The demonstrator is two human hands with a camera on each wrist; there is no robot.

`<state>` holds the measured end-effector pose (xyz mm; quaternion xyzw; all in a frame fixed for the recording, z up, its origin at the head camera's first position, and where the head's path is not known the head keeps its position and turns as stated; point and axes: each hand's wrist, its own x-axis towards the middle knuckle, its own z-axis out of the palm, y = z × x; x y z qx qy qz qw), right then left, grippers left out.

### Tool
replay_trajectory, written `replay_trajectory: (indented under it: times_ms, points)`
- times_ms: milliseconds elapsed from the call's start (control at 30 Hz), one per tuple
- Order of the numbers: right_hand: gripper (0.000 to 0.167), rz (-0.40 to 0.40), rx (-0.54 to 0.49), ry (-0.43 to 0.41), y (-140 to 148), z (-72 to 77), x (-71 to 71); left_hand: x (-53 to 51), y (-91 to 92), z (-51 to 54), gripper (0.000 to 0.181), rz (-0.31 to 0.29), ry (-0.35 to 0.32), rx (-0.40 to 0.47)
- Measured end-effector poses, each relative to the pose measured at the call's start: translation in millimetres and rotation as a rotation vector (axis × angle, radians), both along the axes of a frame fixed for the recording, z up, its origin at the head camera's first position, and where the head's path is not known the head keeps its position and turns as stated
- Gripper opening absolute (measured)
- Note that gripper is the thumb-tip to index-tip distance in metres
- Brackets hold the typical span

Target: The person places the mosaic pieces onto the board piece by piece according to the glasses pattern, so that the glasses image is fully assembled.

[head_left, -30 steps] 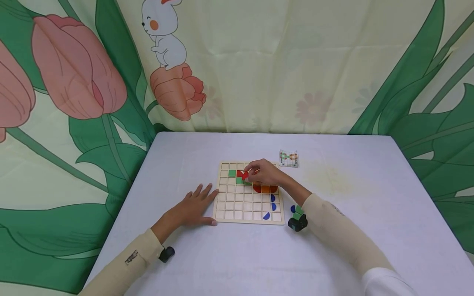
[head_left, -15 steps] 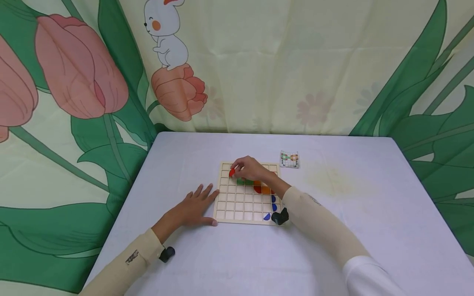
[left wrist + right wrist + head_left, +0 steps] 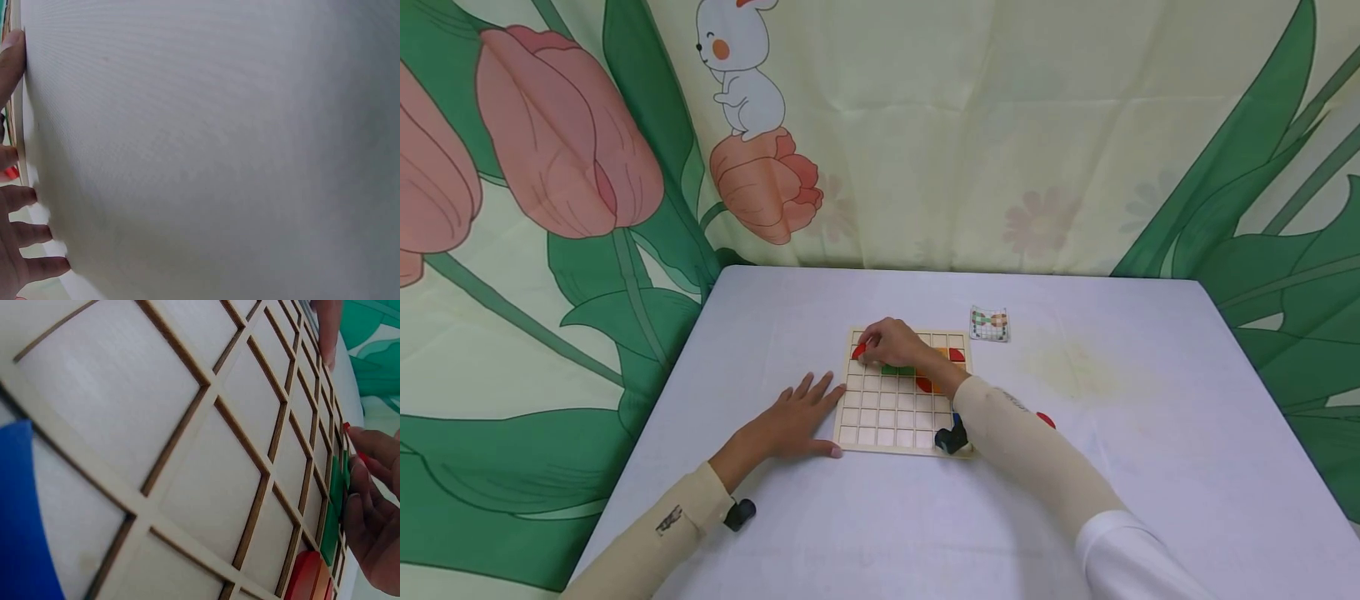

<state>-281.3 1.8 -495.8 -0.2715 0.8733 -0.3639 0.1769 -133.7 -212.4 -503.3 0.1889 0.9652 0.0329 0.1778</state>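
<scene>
A wooden grid board (image 3: 886,414) lies on the table. My right hand (image 3: 895,343) is over its upper left part and pinches a red curved-edged piece (image 3: 858,352) at a cell by the left rim. Green pieces (image 3: 897,371) sit in cells beneath that hand, partly hidden. My left hand (image 3: 793,422) rests spread on the table, with fingertips and thumb at the board's left edge. In the right wrist view, the right hand (image 3: 378,512) is at the board's far side, beyond green pieces (image 3: 329,531). The left wrist view catches only fingers (image 3: 47,267) along the board's edge.
A small printed pattern card (image 3: 990,324) lies behind the board's right corner. Red pieces (image 3: 957,354) and orange ones fill cells on the right. Another red piece (image 3: 1046,420) lies on the table, partly behind the right sleeve. A blue piece (image 3: 28,512) shows close up.
My right hand has moved left across the board with the red piece, from near the green pieces to the left rim. The left hand has stayed in place.
</scene>
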Motion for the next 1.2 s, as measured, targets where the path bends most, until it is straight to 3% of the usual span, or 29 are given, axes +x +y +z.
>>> replay_trajectory:
  times_ms: [133, 533, 1200]
  points:
    - [0.024, -0.006, 0.057, 0.054, -3.8, 1.2, 0.2, -0.2, -0.3, 0.6, 0.107, -0.003, 0.001, 0.005]
    - [0.021, -0.054, 0.107, 0.039, -5.3, 5.4, 2.4, -1.1, -2.3, -1.8, 0.107, -0.010, -0.004, 0.019]
    - [0.024, -0.043, 0.148, 0.054, -6.5, 9.6, 3.5, -1.5, -0.7, 1.9, 0.108, 0.000, -0.017, 0.009]
